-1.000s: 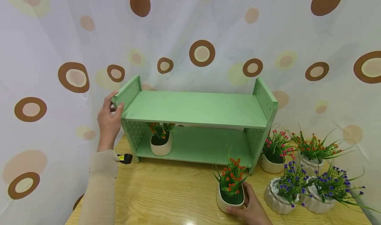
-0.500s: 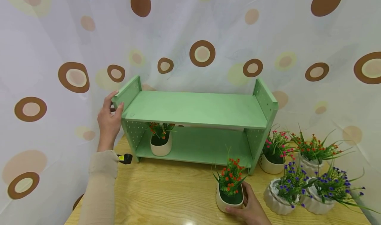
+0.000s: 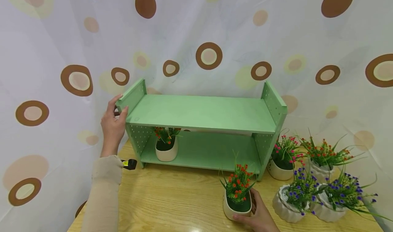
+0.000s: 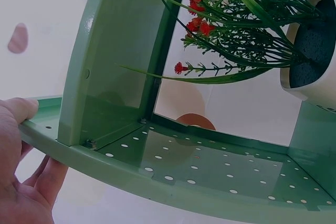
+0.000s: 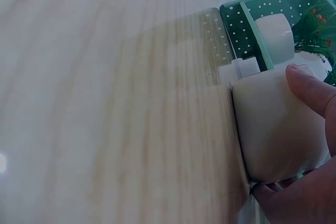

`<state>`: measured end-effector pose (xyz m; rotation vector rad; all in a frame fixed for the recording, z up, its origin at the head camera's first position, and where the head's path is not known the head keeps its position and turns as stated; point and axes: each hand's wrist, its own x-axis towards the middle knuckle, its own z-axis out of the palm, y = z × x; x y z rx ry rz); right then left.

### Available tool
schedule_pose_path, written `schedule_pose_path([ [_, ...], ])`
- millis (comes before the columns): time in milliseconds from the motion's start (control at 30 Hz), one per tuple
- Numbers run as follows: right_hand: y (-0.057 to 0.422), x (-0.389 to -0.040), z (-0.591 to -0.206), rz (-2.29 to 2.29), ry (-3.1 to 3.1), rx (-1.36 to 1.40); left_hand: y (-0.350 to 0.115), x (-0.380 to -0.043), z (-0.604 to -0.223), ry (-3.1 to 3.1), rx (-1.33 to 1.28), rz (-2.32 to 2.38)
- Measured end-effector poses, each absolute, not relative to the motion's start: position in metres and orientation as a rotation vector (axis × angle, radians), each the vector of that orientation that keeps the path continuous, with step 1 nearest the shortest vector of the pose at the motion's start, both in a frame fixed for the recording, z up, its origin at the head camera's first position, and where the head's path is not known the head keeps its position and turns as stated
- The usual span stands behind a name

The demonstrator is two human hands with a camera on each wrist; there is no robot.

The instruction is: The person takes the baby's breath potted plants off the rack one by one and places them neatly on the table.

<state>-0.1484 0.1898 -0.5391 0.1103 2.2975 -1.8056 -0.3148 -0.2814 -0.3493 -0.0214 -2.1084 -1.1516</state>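
Observation:
A two-tier green shelf point(image 3: 196, 112) stands on the wooden table against the curtain. My left hand point(image 3: 113, 124) grips the upper edge of its left side panel, thumb inside and fingers outside; the left wrist view shows the same hand point(image 4: 23, 156) around the perforated panel point(image 4: 199, 177). At the front of the table my right hand point(image 3: 259, 213) holds a cream flowerpot point(image 3: 230, 209) with red flowers, thumb at the near side and fingers behind. The right wrist view shows this pot point(image 5: 278, 124) close at the tabletop. Another red-flowered pot point(image 3: 166, 153) sits at the left on the lower shelf.
Right of the shelf stand a pink-flowered pot point(image 3: 280, 170), a white pot with orange-red flowers point(image 3: 320, 169) and two ribbed white pots with purple flowers point(image 3: 290, 208). A dark band with a yellow mark point(image 3: 129, 163) shows by the left sleeve. The patterned curtain point(image 3: 196, 27) hangs behind.

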Motion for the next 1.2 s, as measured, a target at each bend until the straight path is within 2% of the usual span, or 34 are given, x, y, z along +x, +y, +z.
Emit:
schedule_pose_path([
  [567, 0.189, -0.144, -0.533, -1.834, 2.306, 0.068, -0.282, -0.316, -0.349, -2.116, -0.021, -1.142],
  [1200, 0.199, -0.139, -0.472, -1.775, 2.649, -0.129, -0.283, -0.317, -0.351, -2.106, -0.022, -1.143],
])
